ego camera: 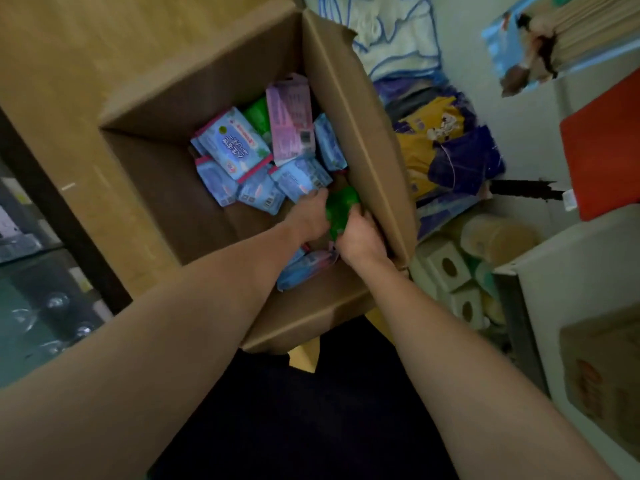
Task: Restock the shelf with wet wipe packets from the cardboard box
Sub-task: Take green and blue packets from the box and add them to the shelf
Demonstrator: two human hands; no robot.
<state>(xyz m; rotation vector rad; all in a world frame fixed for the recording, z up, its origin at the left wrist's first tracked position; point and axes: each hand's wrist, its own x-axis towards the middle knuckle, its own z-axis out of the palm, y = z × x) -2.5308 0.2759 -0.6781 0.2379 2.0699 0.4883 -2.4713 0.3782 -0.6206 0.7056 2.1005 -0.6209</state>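
Down at the far left, a dark glass-fronted cabinet (41,292) stands beside a tan wooden floor (86,64). Next to it, on that floor, sits the open cardboard box (166,188), flaps turned out. Along its far inner side lies a loose heap of wet wipe packets: a large pale blue packet (233,143) with printed script on top, smaller blue ones around it, a pink packet (291,123) leaning against the right wall, and a bit of green showing between them. Both bare forearms reach into the box from below. The left hand (308,216) has its fingers curled onto the left edge of a green packet (341,207), near the right wall of the box. The right hand (363,237) grips the same green packet from the other side, fingers wrapped over its lower end. Just under the two hands another blue and pink packet (304,268) lies flat on the box bottom. Right of the box, yellow and purple bagged goods (446,150) are piled, with pale tissue boxes (450,271) below them and a red panel (606,150) at the far right.
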